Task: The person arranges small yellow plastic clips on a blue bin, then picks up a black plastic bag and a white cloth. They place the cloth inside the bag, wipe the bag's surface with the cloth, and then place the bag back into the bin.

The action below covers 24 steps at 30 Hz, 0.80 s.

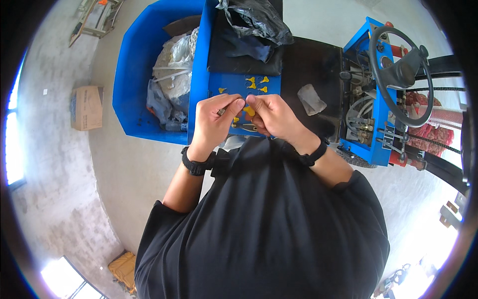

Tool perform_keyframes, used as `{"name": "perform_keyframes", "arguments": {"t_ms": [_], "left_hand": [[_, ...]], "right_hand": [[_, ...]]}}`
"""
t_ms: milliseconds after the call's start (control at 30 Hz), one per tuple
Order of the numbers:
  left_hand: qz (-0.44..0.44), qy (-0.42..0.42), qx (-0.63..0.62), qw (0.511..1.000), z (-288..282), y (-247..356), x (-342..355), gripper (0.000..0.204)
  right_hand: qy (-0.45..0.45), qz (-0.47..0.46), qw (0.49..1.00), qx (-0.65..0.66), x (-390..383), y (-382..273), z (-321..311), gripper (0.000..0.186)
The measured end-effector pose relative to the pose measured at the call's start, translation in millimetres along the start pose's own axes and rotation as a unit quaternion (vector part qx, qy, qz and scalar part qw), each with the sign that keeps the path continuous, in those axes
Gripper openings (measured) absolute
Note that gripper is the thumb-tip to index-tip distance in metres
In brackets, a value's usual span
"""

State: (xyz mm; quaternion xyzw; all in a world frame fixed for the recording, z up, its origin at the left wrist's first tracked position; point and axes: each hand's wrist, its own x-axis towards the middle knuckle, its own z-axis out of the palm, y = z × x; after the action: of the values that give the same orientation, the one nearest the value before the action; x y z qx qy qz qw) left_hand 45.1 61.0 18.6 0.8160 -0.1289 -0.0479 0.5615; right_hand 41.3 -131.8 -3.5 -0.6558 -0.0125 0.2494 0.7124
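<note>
L hand [217, 113] pinches a metal pc [221, 112], R hand [271, 115] appears closed on a yellow key [249, 110], both approx. 12 o'clock; prob. mid-job, w/ other yellow keys [252, 85] on blue surface [233, 80], done vs. left unclear.

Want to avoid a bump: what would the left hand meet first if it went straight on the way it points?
Most likely the right hand, its thumb first; the left hand points toward it. Depth is unclear; they may already touch.
</note>
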Motion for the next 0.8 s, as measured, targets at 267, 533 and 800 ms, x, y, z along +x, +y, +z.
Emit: {"name": "perform_keyframes", "arguments": {"t_ms": [267, 533, 800], "left_hand": [[-0.12, 0.033, -0.041, 0.991, 4.3, -25.9, -3.6, 0.019], [-0.184, 0.017, -0.026, 0.982, 11.3, -70.3, -6.0, 0.022], [-0.181, 0.045, 0.136, 0.973, 31.4, -206.5, -13.2, 0.017]], "right_hand": [[-0.022, -0.015, 1.0, -0.007, 17.6, 29.3, -1.4, 0.039], [-0.023, 0.047, 0.998, -0.038, 38.6, 69.0, 0.9, 0.026], [0.124, 0.065, 0.981, -0.136, 16.8, 137.1, -56.0, 0.026]]}}
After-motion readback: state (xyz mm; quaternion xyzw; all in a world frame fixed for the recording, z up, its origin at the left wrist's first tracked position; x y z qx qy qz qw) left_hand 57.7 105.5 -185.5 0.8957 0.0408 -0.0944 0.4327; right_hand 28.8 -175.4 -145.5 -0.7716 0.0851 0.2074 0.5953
